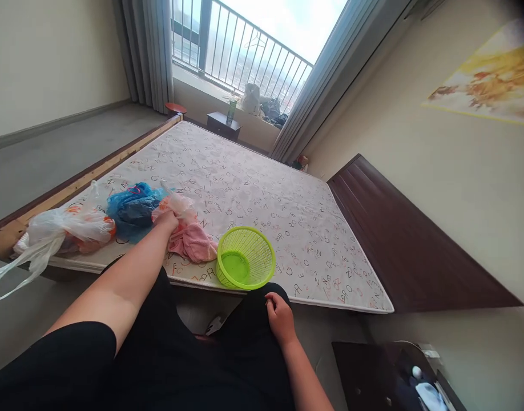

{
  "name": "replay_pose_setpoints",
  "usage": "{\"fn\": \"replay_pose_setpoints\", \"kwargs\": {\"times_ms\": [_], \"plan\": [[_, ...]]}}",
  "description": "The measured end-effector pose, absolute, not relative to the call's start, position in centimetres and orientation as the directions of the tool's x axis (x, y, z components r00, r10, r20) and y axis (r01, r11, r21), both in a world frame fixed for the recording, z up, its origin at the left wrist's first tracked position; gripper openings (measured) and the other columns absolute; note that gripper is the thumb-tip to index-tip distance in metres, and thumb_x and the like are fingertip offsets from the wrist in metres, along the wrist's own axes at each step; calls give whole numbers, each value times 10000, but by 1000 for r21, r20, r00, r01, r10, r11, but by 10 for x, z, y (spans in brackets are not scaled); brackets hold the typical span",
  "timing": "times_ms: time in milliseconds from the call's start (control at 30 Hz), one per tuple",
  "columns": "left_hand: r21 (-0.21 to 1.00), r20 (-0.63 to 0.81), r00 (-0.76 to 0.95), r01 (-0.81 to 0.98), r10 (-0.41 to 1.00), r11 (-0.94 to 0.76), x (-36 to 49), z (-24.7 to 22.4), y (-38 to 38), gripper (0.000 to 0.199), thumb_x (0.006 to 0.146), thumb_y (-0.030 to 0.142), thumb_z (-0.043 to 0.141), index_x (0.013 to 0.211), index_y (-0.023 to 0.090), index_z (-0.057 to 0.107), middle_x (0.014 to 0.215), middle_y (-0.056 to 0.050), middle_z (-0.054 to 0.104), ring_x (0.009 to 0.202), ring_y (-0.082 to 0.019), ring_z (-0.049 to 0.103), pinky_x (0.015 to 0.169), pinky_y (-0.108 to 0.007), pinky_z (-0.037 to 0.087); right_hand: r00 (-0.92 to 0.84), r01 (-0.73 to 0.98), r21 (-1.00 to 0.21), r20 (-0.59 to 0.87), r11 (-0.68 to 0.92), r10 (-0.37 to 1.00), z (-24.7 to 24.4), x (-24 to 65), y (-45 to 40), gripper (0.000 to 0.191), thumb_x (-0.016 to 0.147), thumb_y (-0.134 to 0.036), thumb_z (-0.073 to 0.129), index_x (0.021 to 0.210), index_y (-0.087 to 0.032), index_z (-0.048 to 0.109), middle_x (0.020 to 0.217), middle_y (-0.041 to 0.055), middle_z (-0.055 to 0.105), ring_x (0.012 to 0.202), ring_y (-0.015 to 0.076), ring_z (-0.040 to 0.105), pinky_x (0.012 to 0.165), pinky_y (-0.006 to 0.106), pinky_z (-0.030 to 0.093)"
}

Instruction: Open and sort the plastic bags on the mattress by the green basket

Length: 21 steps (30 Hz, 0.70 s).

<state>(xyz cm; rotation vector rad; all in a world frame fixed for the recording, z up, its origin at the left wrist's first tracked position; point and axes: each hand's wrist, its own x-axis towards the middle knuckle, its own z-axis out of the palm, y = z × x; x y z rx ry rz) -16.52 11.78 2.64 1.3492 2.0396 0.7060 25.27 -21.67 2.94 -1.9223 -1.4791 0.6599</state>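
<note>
My left hand [165, 220] is closed on a white and orange plastic bag [180, 206] on the mattress [262, 200]. A pink cloth [194, 242] lies crumpled just below the bag. Left of that hand sit a blue plastic bag [136, 208] with dark contents and a knotted white plastic bag [80, 225], its handles trailing over the mattress edge. A lime green plastic basket [247, 257] stands at the near edge with nothing visible inside. My right hand [280, 319] rests by my knee, fingers curled in, with nothing seen in it.
A wooden rail [129, 154] borders the mattress on the left, and a dark headboard [411, 251] on the right. Beyond the far end stands a small dark table [224, 125] with a green bottle. A dark nightstand [365, 377] holding small items is at lower right.
</note>
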Motion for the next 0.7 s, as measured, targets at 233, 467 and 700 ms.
{"fn": "replay_pose_setpoints", "kwargs": {"times_ms": [233,467,700], "plan": [[761,-25,-324,607,946,228,-157,70,96,399,1024,381,485,1273,120,654,1166,-113,727,1041,-266,630,907,-347,457,218,677,-723,20,-136,976,51,239,-222,266,929,-382,535,1017,-261,754,1010,86,775,927,297,718,881,422,532],[832,75,-217,552,973,59,-130,77,46,366,945,404,539,1178,197,730,1075,-59,775,957,-237,676,787,-273,466,170,520,-849,-7,-96,985,45,202,-204,272,902,-482,585,927,-264,746,890,68,765,784,260,698,780,390,556],[858,-23,-42,513,999,41,-115,61,1,437,800,523,678,1107,226,770,1065,-56,808,995,-276,727,807,-296,511,517,-362,-899,-414,-246,749,12,137,-177,550,825,-801,552,808,-265,426,597,-80,492,477,114,492,452,260,527]]}}
